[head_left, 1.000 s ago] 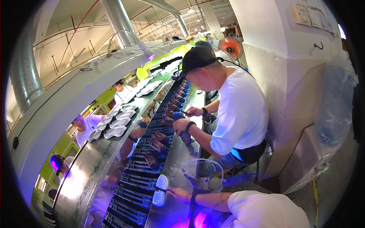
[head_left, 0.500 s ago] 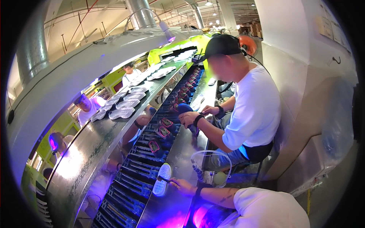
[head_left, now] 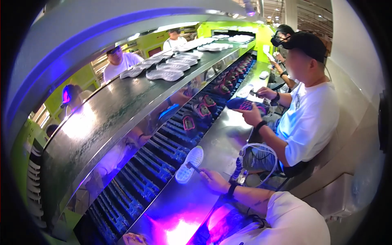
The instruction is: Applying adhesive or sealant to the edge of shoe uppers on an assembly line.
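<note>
1. Where the steel bench meets the lower edge, only a sliver of my left hand shows; I cannot tell how far its fingers are open, or whether they hold anything.
2. My right hand is out of view.
3. The white shoe sole lies on the bench beside the roller conveyor; a co-worker's hand puts a small brush to it.
4. Beyond, a seated person holds a dark shoe in both hands.

Purple-blue glare on steel, fisheye bending, dark rim.
</note>
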{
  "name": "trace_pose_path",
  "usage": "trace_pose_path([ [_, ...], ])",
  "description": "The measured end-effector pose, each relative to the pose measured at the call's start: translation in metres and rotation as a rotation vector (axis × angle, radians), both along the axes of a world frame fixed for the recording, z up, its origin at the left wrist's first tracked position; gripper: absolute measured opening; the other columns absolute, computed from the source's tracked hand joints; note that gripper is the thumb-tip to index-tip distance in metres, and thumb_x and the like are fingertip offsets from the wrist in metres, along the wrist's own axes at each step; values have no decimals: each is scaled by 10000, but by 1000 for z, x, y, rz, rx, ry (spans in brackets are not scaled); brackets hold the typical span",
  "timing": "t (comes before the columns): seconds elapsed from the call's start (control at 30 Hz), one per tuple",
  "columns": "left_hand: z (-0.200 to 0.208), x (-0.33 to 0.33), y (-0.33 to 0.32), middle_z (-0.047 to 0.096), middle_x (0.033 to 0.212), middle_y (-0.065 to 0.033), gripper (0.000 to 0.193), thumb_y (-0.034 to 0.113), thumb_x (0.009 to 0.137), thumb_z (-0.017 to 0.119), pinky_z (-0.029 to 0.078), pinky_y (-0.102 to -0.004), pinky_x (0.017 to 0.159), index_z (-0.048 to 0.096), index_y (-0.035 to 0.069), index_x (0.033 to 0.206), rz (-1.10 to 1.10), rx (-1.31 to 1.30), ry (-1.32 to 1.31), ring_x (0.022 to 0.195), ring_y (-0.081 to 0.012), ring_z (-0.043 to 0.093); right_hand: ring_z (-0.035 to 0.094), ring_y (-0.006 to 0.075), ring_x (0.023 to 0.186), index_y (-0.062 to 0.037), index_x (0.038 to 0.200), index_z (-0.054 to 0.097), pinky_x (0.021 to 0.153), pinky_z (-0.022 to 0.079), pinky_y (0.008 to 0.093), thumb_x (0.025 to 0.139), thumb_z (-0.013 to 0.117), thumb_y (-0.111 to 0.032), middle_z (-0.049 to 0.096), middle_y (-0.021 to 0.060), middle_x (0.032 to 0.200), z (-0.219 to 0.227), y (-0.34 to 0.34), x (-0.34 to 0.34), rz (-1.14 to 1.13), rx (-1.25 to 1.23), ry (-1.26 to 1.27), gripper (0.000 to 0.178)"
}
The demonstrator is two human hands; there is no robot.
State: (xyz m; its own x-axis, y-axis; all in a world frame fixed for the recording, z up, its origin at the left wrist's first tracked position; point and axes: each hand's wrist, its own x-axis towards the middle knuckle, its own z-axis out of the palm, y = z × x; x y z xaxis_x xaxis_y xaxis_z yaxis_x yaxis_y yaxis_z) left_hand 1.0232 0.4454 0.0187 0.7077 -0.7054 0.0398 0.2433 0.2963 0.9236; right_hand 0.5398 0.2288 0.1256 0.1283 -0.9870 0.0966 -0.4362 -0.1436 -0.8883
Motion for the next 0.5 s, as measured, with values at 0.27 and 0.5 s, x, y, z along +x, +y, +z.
trace_pose_path([
  [0.27,82,-64,-46,544,842,-48,107,48,992,463,436,-258,578,515,83,906,-10,-66,-37,659,-143,519,634,297,708,-39,1307,559,687,494,431,1108,475,-297,639,173,787,-11,-5,2,-83,16,-39,336],
  [0.5,58,-43,-42,541,837,-45,158,-35,990,463,448,-235,572,523,78,896,-76,37,-40,655,-141,558,604,198,700,-29,1267,596,648,479,368,1098,509,-296,620,94,776,-23,-9,-2,-122,35,-106,328],
])
